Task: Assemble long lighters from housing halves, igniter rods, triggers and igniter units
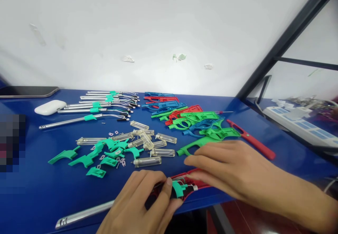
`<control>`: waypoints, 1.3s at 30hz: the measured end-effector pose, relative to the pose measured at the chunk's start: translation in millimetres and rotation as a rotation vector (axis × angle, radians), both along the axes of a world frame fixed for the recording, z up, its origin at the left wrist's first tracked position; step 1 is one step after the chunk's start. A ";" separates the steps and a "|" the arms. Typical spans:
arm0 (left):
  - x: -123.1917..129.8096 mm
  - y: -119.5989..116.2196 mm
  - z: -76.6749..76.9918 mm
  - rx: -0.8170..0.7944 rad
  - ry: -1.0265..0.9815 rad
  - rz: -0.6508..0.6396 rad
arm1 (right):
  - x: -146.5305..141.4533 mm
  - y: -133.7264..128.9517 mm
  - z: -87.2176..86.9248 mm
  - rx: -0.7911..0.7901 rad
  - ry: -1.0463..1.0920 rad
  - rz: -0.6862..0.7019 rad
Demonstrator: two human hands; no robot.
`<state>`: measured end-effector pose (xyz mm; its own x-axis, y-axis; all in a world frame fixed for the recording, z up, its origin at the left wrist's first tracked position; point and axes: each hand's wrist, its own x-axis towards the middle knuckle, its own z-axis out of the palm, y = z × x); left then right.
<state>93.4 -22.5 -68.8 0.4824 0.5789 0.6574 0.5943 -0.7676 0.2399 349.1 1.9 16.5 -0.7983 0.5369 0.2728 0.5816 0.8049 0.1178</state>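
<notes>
Two bare hands work over a blue table [42, 188]. The left hand [138, 200] curls around a long red shell [201, 183], its thumb and forefinger pinching the shell's near end beside a green trigger [179, 189] seated inside. A silver tube [84, 214] sticks out leftward from beneath the left fingers. The right hand [231, 167] reaches across with fingers long and close together, thumb at the shell's far end; whether it pinches anything is unclear.

Just beyond the left fingertips lie clear fluid tanks [148, 161] in a loose heap. Left of them, also beyond the left knuckles, are loose green triggers [79, 160] with small metal bits among them. Further past the left fingers, a row of wired silver tubes [71, 122] lies side by side, with a white case [50, 107] at its left end.

Ahead of the right fingertips is a pile of green, blue and red shell halves [195, 145]. A slim red handle piece [257, 145] lies beyond the right knuckles.
</notes>
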 end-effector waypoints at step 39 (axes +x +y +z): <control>-16.2 2.9 3.9 -0.056 0.210 -0.082 | -0.1 -43.2 -64.0 -0.058 0.409 -0.103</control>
<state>77.3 -19.5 -64.9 0.6521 0.5652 0.5053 0.5721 -0.8042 0.1612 349.0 -41.4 -47.6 -0.5718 0.6323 0.5227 0.6488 0.7385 -0.1835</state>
